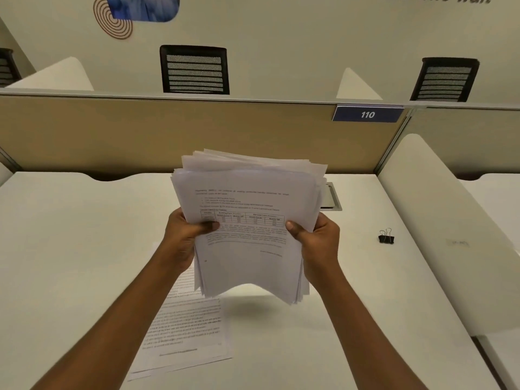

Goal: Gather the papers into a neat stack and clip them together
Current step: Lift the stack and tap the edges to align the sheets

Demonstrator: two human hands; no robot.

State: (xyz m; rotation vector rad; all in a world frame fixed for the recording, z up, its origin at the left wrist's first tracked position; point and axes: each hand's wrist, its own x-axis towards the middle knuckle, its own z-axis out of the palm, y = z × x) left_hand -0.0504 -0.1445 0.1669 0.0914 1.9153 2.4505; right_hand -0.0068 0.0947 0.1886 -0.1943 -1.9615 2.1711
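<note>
While the stack is held upright above the desk for squaring, left hand and right hand clamp its side edges, thumbs in front; top edges remain fanned; loose sheets lie at 7 o'clock; clip waits at 3 o'clock.

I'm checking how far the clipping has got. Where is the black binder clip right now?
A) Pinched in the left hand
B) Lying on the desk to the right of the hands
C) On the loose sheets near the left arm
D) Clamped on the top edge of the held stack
B: the binder clip lies alone on the desk, right of the right hand, apart from the stack that both hands hold.
</note>
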